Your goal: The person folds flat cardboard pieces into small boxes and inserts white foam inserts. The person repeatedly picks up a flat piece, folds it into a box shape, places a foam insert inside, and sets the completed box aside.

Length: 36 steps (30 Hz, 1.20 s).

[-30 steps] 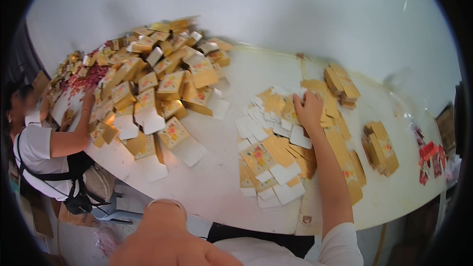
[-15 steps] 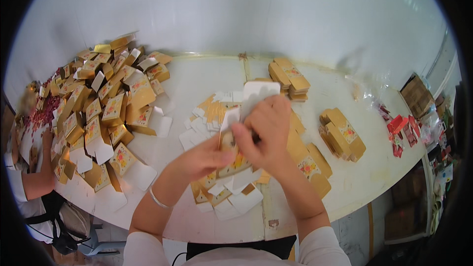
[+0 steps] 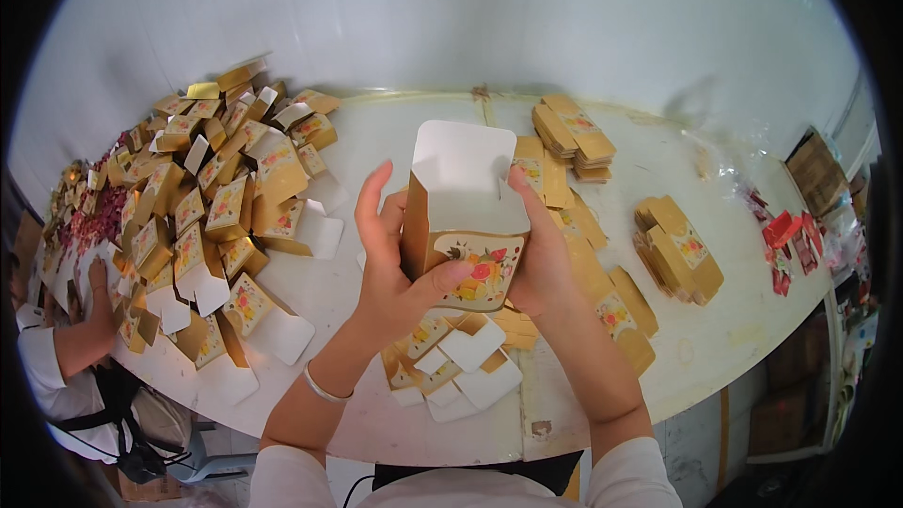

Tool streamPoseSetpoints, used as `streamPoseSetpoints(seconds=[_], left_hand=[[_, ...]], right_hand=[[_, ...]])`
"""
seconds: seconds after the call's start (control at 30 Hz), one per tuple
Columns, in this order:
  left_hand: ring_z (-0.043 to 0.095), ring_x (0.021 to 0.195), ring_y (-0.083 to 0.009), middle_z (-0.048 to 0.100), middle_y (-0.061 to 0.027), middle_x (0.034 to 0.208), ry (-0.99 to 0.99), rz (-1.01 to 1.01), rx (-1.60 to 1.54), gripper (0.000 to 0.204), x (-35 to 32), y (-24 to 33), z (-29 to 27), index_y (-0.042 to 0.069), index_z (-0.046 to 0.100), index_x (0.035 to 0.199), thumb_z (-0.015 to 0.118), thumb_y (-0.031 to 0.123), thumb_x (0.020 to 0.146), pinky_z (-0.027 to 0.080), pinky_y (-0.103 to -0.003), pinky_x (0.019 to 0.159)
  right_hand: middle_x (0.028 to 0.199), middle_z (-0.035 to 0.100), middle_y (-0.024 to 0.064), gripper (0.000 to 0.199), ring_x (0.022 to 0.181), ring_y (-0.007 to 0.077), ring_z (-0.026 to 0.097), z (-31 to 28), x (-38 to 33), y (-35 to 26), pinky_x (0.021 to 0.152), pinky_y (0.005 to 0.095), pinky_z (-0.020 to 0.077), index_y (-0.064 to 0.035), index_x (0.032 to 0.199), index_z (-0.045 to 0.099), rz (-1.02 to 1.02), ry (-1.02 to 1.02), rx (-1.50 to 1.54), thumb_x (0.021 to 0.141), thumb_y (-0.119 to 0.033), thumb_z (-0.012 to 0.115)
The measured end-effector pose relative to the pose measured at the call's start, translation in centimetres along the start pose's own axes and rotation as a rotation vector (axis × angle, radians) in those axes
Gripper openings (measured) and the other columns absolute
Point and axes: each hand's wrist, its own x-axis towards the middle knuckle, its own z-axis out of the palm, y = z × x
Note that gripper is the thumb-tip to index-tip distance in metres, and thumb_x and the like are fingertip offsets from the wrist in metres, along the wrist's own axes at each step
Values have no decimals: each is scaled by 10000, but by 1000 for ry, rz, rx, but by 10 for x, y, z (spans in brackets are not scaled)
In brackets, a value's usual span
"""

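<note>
A gold paper box (image 3: 482,249) with a printed flower panel is held up in front of me, between both hands. Its white inner side shows through the open top, and a white flap stands up at the back. My left hand (image 3: 393,268) grips the left side, its thumb lying across the flower panel. On the right side my right hand (image 3: 544,259) presses against the wall, with some fingers hidden behind the box. Beneath the hands lies a spread of folded gold-and-white cartons (image 3: 451,362), partly covered by my arms.
To the left rises a big heap of opened gold boxes (image 3: 221,207). Flat carton stacks lie at the back (image 3: 574,136) and right (image 3: 679,249). Red packets (image 3: 783,230) sit near the right edge. At far left, a co-worker's arm (image 3: 85,339) reaches over the table.
The box has gone from partly folded and covered by my hands to squared open, flower panel facing me. My right hand has moved down from its top to its side.
</note>
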Motion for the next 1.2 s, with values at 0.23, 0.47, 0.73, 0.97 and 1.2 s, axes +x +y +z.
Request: streamPoseSetpoints(seconds=[0.23,0.47,0.73,0.97,1.2], left_hand=[[363,691,-73,401,-22,913,-106,-186,255,233,0,8,-11,50,433,1049,502,195,880,330,-198,592],[493,826,-103,470,-90,1068,60,-231,-108,423,2,16,-9,98,247,1184,522,117,863,409,-214,674],[507,895,-128,479,-82,1033,-23,-197,186,550,3,24,-12,81,241,1278,558,72,829,420,-247,762],[507,897,-126,472,-78,1042,-62,-127,219,566,4,29,-11,59,258,1292,561,41,815,419,-254,780],[485,850,-93,476,-62,1014,-40,-258,178,543,4,31,-10,81,269,1295,558,99,835,406,-226,751]], right_hand=[[1045,556,71,252,884,143,543,-12,4,10,762,272,439,-49,1037,560,-101,50,-170,798,-53,480],[1093,523,97,272,1004,162,495,-10,9,6,804,273,418,17,976,617,-344,-310,-417,776,-8,436],[1123,499,117,338,1021,191,484,2,-2,1,856,293,389,-5,1064,582,-487,-268,-906,900,-258,428],[1112,510,118,274,983,184,490,1,-3,-4,813,281,399,-36,1086,577,-524,-354,-838,891,-190,462],[1021,553,106,241,885,184,529,-4,0,-6,742,293,415,-26,1077,575,-523,-318,-943,863,-102,493]])
